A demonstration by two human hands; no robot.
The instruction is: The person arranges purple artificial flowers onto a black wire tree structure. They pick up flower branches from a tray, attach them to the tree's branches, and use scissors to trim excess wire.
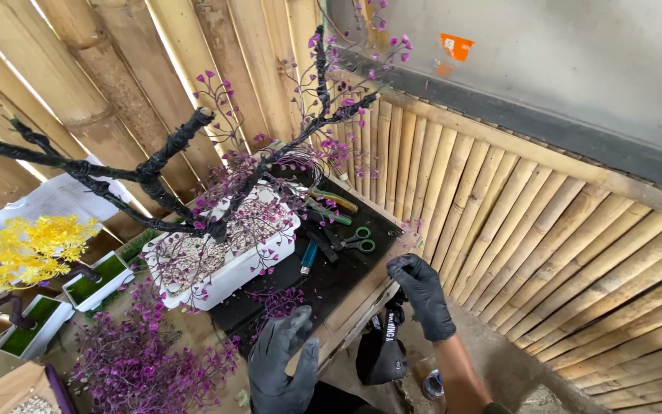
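Observation:
A dark-wrapped wire tree [193,176] with purple bead leaves stands in a white rectangular pot [227,257] on a black-topped work board [323,276]. My left hand [281,364], in a dark grey glove, hovers with fingers spread over the board's near edge, beside a loose purple bead sprig [276,300]. My right hand [421,295], in a black glove, rests its curled fingers on the board's right corner and holds nothing. Green-handled scissors [358,241], green-handled pliers [329,203] and a blue-handled tool [309,257] lie on the board between the pot and my right hand.
A bamboo wall rises behind and to the right. At left stand a yellow bead tree [36,245] and white pots with green inserts [97,280]. A heap of purple bead branches [139,360] lies at lower left. A black bag [381,349] hangs under the board.

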